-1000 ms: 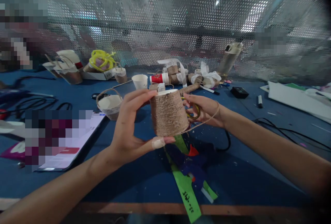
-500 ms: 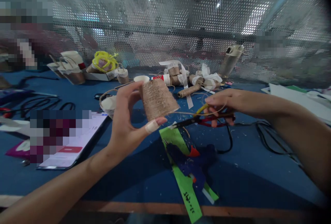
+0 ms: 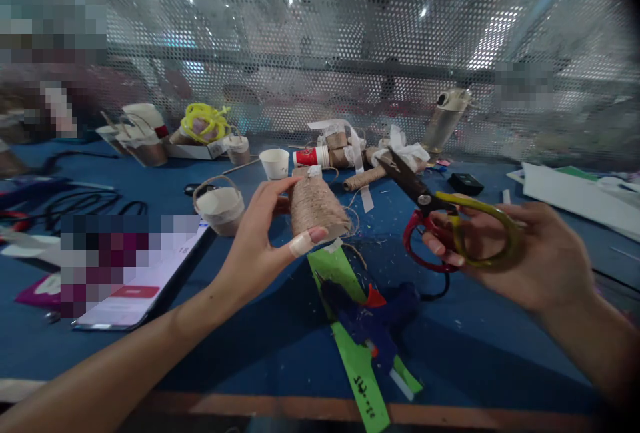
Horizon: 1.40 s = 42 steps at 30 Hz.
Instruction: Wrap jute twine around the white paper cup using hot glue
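My left hand (image 3: pixel 270 226) grips a twine-wrapped cup (image 3: pixel 316 209), its thumb along the lower side and fingers behind the top. White tape or a bandage covers the thumb. A loose loop of twine (image 3: pixel 354 219) curls at the cup's right end. My right hand (image 3: pixel 520 253) holds scissors (image 3: pixel 425 199) with one red and one yellow handle, blades pointing up and left, apart from the cup. Below the cup lies a blue glue gun (image 3: pixel 370 316) on a green paper strip (image 3: pixel 350 346). A small twine-handled basket (image 3: pixel 223 209) stands left of my left hand.
A phone (image 3: pixel 135 286) lies at the left. Along the back are a white paper cup (image 3: pixel 275 163), a red cup (image 3: pixel 310 155), a twine roll (image 3: pixel 365 177), yellow cord (image 3: pixel 203 123) and a metal bottle (image 3: pixel 447 119). White sheets (image 3: pixel 580 199) lie at right; a perforated panel (image 3: pixel 320 39) rises behind.
My right hand has drawn the scissors away to the right and turned the blades upward. The twine stretched from the cup now hangs as a loose curl. The cup has lowered slightly.
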Tool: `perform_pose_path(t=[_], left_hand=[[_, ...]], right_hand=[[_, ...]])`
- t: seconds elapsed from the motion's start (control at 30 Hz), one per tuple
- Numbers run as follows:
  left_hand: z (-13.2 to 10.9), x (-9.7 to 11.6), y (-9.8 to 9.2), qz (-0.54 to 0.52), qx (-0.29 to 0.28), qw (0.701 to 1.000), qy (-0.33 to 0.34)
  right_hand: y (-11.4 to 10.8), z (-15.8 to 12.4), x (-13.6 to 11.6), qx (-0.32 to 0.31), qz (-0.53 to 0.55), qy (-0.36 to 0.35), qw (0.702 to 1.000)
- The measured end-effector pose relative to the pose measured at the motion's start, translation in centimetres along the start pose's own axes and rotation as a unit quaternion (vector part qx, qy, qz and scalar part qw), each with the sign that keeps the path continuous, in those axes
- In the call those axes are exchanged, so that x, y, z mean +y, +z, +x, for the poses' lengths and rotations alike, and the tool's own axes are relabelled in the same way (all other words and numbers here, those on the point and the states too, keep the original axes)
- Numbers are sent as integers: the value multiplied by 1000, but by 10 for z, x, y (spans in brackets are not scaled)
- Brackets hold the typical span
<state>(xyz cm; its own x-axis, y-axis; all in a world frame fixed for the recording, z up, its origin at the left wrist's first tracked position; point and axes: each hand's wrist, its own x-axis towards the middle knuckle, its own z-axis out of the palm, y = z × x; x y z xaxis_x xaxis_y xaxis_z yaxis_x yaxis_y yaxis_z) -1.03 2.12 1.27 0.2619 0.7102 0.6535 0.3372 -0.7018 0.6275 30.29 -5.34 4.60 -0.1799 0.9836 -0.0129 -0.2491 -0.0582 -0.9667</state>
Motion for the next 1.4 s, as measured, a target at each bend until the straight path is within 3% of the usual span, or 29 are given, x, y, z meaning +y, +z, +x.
perform_pose_path(t=[0.17, 0.4, 0.57, 0.67, 0.83, 0.93, 1.17, 1.4], left_hand=[[-2, -3, 1, -28, 26, 999, 24], [-3, -8, 0, 8, 86, 985, 147], [0, -8, -1, 13, 155, 960, 231], [1, -3, -1, 19, 193, 951, 241], [1, 2, 3, -21, 195, 945, 263], [-1, 1, 5, -50, 171, 956, 231], [-16, 6, 8, -92, 91, 990, 49], [-20, 9, 10, -106, 32, 993, 37]], right_hand=[[15, 1, 28, -6, 13, -7, 1000], [27, -7, 46, -80, -99, 33, 991], [30, -19, 38, -127, -133, 35, 982], [35, -22, 25, -153, -190, 49, 968], [44, -18, 23, -181, -194, 46, 963], [45, -17, 33, -197, -167, 47, 965], [43, -19, 51, -175, -175, -34, 968], [47, -13, 45, -177, -250, -58, 950]])
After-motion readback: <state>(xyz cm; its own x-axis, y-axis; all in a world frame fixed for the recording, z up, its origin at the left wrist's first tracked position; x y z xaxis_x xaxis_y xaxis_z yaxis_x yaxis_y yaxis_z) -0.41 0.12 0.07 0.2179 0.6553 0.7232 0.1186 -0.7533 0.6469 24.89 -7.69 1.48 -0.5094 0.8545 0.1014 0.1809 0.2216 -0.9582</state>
